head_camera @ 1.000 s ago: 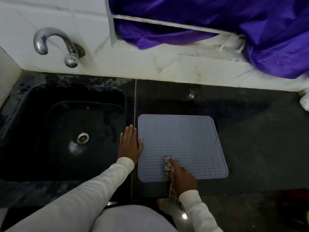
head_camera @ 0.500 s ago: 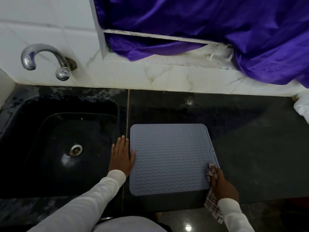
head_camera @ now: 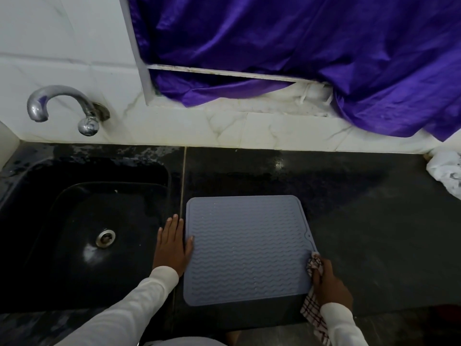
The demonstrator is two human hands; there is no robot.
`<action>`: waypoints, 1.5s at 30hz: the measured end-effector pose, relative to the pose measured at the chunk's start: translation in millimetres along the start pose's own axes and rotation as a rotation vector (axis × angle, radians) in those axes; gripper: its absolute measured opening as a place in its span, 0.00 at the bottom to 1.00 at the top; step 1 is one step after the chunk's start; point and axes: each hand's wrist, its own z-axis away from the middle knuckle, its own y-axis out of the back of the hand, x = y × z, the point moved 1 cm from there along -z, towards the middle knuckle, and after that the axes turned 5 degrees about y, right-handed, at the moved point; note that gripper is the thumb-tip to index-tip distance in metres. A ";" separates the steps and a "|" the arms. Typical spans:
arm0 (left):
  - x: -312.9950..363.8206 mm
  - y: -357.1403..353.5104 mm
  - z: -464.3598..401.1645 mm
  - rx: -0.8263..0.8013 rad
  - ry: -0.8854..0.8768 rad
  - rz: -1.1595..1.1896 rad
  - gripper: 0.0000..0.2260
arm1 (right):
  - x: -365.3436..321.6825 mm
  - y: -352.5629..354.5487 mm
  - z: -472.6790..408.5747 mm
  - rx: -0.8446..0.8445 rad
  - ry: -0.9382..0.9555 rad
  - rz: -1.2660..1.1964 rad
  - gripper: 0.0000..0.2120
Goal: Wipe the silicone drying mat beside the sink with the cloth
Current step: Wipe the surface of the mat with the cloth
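On the dark counter [head_camera: 374,233], just right of the black sink [head_camera: 82,221], lies the mat [head_camera: 247,248], flat, with its left edge running along the seam between sink and counter. I judge it soft and floppy, light, and grippy underneath, though a hard sideways stroke could still drag or buckle it on a damp top. So I would pin it at an edge or corner instead of lifting it, and press down through the wipe. It is grey-blue, roughly square with rounded corners, a raised rim all round, wavy ridges across the whole face and a small notch on its right edge. Those ridges will likely trap water, so strokes along the waves should clean better than strokes across them.

My left hand [head_camera: 172,245] lies flat with fingers straight and together on the sink's edge, the thumb touching the mat's left rim to steady it. My right hand [head_camera: 329,280] has its fingers curled round the cloth [head_camera: 314,264], a checked rag bunched at the mat's right edge below the notch, with its tail hanging down beside my wrist.
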 end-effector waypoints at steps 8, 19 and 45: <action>1.1 2.2 0.9 -0.022 0.009 0.006 0.34 | -34.2 5.1 32.7 0.053 0.202 -0.232 0.19; -2.0 1.7 0.5 -0.001 -0.018 0.012 0.31 | -181.1 -89.8 126.4 -0.103 0.860 -0.122 0.23; 0.4 -1.2 0.1 0.009 -0.010 -0.035 0.30 | -78.0 -41.4 42.9 -0.039 0.382 0.074 0.22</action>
